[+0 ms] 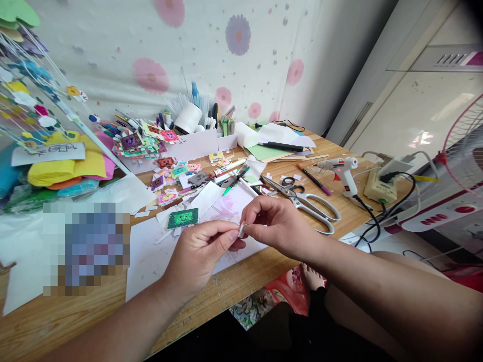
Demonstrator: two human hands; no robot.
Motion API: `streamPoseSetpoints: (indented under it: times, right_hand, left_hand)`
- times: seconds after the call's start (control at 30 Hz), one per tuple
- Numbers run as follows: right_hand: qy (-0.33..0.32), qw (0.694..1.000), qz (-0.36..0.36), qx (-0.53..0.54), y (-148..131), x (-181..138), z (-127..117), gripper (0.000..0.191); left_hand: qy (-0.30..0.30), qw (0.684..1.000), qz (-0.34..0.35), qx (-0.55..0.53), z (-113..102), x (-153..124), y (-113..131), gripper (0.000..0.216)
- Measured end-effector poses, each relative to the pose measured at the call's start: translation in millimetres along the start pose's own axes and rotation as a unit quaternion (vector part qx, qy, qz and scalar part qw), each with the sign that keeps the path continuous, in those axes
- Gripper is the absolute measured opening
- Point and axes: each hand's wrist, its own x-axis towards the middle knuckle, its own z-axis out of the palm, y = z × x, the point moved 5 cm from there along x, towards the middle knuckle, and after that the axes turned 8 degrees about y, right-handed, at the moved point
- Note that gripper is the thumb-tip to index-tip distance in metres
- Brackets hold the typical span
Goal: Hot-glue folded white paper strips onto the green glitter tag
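Note:
Between the fingertips of both hands is a small piece of white paper (242,230), mostly covered by the fingers. My left hand (202,251) pinches it from the left, and my right hand (277,223) pinches it from the right. Both hands hover over a sheet of white paper (147,256) near the table's front edge. Just left of the hands lies a dark green card (183,218) with a lighter green pattern. A large pair of scissors (315,208) with silver handles rests beyond my right hand, with smaller black-handled scissors (293,185) behind it.
A white hot glue gun (344,171) stands at the right beside a power strip (381,186) with cords. Several small colored cards (166,182), pens and paper scraps cover the table's middle. A black-handled knife (283,147) lies at the back. A fan (462,146) stands at the far right.

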Motion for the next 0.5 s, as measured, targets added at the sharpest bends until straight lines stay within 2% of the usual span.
streamPoseSetpoints:
  times: [0.27, 0.5]
  right_hand:
    - [0.05, 0.998, 0.022, -0.015, 2.8, -0.9, 2.4, 0.012]
    - [0.11, 0.994, 0.018, 0.015, 8.6, -1.8, 7.0, 0.013]
  left_hand:
    - [-0.018, 0.998, -0.017, -0.051, 3.9, 0.5, -2.4, 0.011]
    - [0.051, 0.997, -0.046, -0.021, 1.9, 2.0, -2.5, 0.006]
